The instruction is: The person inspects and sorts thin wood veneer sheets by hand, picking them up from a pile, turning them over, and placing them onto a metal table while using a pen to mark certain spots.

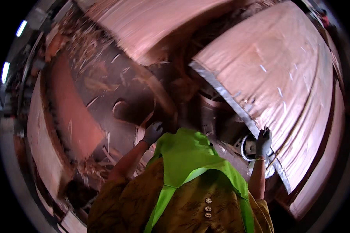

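Note:
My right hand (263, 143), in a grey glove with dark fingertips, is at the near edge of a broad stack of reddish wood veneer sheets (268, 66). Its fingers look drawn together, but what lies between them does not show. A pale grey strip (225, 95) runs along that edge of the stack. My left hand (153, 133), also gloved in grey, is low in front of my body, close to a thin curled veneer strip (143, 127). Blur and the hand's own angle hide how its fingers are set.
Another veneer stack (144, 27) lies at the far side. On the left are a loose reddish sheet (72, 108) and a pale sheet stack (42, 128). Wood scraps (85, 46) litter the brown floor. A white-rimmed round object (244, 149) sits beside my right hand.

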A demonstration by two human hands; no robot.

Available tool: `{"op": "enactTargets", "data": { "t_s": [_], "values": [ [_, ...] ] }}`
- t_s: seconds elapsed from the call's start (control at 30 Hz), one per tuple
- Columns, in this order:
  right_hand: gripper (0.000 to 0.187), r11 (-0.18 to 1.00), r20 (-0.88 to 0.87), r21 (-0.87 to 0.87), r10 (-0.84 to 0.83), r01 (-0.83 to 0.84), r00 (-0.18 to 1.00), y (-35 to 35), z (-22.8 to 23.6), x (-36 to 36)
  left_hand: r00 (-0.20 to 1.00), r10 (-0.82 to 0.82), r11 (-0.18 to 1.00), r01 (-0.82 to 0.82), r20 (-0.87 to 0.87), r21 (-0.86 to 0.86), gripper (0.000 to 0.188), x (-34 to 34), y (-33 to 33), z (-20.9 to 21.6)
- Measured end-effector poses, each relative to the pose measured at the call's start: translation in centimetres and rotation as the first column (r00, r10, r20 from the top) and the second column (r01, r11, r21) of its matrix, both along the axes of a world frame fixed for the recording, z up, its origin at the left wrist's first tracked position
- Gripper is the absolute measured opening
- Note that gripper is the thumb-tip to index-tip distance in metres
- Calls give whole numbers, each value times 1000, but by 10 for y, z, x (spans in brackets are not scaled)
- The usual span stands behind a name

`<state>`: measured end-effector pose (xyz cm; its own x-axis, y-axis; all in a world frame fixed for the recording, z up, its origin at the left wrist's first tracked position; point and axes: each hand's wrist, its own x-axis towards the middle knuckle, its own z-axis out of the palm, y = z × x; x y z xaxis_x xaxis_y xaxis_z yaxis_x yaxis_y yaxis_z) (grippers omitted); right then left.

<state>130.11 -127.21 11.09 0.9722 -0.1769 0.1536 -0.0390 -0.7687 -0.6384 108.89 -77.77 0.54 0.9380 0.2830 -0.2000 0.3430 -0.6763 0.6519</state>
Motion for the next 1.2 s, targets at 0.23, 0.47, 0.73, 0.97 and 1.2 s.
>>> {"op": "enactTargets", "data": {
  "t_s": [0.23, 0.47, 0.73, 0.97, 1.2],
  "values": [
    [23, 789, 120, -598, 260, -139, 958, 87, -6, 101, 924, 178, 956, -245, -339, -164, 46, -59, 24, -21],
    [33, 838, 37, -529, 177, -131, 983, 107, -39, 122, 857, 264, 934, -342, -442, -105, 51, -27, 58, -9],
    [32, 829, 103, -550, 185, -99, 977, 106, -38, 127, 991, 106, 802, -137, -87, -581, 52, 265, 71, -1],
    [35, 827, 33, -552, 150, -107, 988, 104, -26, 147, 950, -312, 841, 272, -7, -468, 71, 437, 52, 2],
    [31, 892, 1, -438, -126, 114, 992, 173, 5, 191, 903, -396, 898, 343, -164, -276, 69, 461, 106, -19]
  ]
}}
